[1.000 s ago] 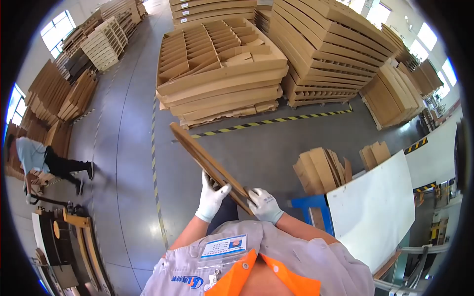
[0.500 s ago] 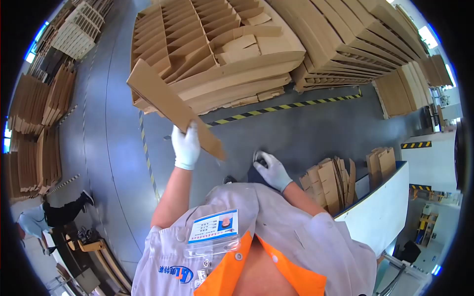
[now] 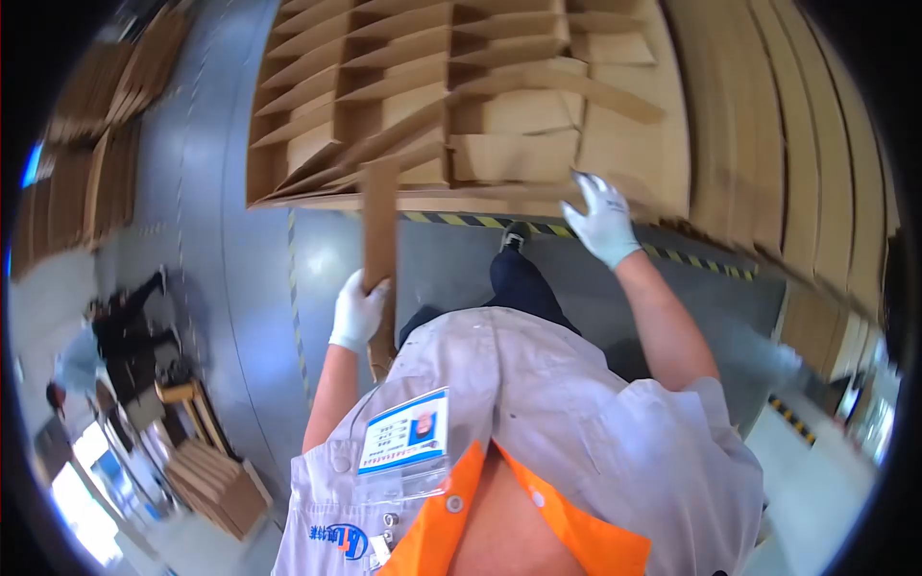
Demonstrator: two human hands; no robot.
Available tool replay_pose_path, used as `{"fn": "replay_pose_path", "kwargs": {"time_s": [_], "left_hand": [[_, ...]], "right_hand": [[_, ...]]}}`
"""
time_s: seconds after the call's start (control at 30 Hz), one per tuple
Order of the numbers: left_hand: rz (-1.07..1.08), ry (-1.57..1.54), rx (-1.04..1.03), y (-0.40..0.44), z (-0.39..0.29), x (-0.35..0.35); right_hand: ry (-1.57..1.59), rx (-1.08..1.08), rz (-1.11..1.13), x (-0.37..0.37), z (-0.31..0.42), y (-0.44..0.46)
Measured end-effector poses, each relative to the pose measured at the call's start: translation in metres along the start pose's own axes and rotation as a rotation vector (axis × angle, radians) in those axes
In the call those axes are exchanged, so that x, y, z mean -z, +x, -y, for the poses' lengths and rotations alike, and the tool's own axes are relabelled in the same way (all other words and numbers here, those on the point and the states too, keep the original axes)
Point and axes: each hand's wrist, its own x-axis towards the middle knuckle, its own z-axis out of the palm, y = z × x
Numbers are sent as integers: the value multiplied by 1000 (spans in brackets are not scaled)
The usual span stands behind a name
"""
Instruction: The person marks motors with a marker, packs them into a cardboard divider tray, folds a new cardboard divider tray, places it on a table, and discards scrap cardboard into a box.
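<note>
My left hand [image 3: 358,310], in a white glove, grips a long narrow cardboard strip [image 3: 380,226] near its lower part. The strip stands nearly upright in view, and its upper end overlaps the near edge of a large cardboard tray [image 3: 634,144]. Cardboard dividers [image 3: 394,82] form compartments inside this tray, with some bent or lying flat at its near side. My right hand [image 3: 602,219], also gloved, is raised with fingers spread at the tray's near right edge and holds nothing. Whether its fingertips touch the cardboard, I cannot tell.
Tall stacked cardboard [image 3: 768,125] stands to the right of the tray. Yellow-black floor tape [image 3: 696,262] runs beneath the tray's near edge. At the left, another person [image 3: 82,360] is near a wooden-topped cart [image 3: 192,394] and stacked boards [image 3: 216,485]. My foot [image 3: 516,236] is below the tray.
The tray now appears nearer and larger. My left hand has turned the strip more upright, with its top at the tray. My right hand has risen from beside my body to the tray's edge.
</note>
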Motion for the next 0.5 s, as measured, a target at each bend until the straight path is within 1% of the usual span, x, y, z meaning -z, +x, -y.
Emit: {"fn": "replay_pose_path", "kwargs": {"time_s": [0.03, 0.07, 0.13, 0.2, 0.27, 0.33, 0.4, 0.43, 0.5], "left_hand": [[38, 6, 75, 4, -11, -7], [37, 6, 86, 4, -27, -11], [15, -19, 127, 16, -36, -23], [1, -56, 181, 20, -31, -26], [-76, -117, 254, 23, -19, -27], [-152, -287, 320, 25, -6, -26], [-258, -417, 429, 26, -1, -19], [-337, -462, 443, 29, 6, -16], [-468, -535, 485, 37, 14, -8]], "right_hand": [[-90, 2, 176, 3, -15, 19], [-161, 37, 309, 6, -26, 30], [-140, 26, 597, -9, -61, 43], [-100, -22, 676, -11, -63, 46], [-102, -63, 698, -6, -53, 53], [-50, -41, 671, -13, -63, 54], [126, -73, 621, -16, -70, 58], [118, -64, 629, -12, -67, 61], [301, -160, 510, -4, -56, 73]]}}
